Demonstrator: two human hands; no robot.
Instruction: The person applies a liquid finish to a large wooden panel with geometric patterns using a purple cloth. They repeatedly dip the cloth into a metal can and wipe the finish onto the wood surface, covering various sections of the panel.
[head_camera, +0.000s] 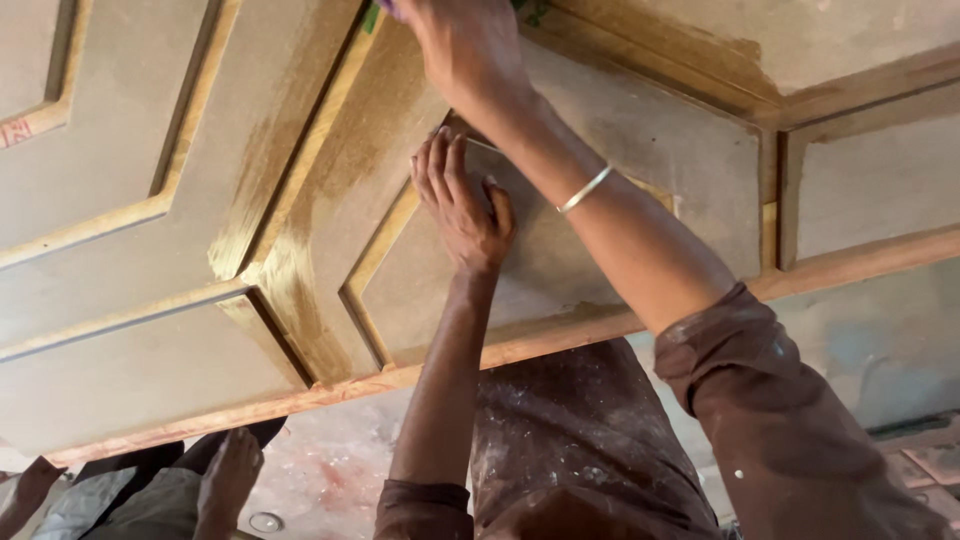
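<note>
The left hand (462, 205) is lying flat, fingers spread and grasping nothing, on a raised panel of the carved wooden door (150, 270), which is lying across the view in dusty grey-brown with yellowish moulded edges. The right hand (462, 50) is reaching over it to the door's upper edge, closing on something purple and green that is mostly cut off, so what it is gripping cannot be told. A thin silver bangle (585, 188) is circling the right forearm. Another person's bare foot (230, 475) is resting on the floor below.
</note>
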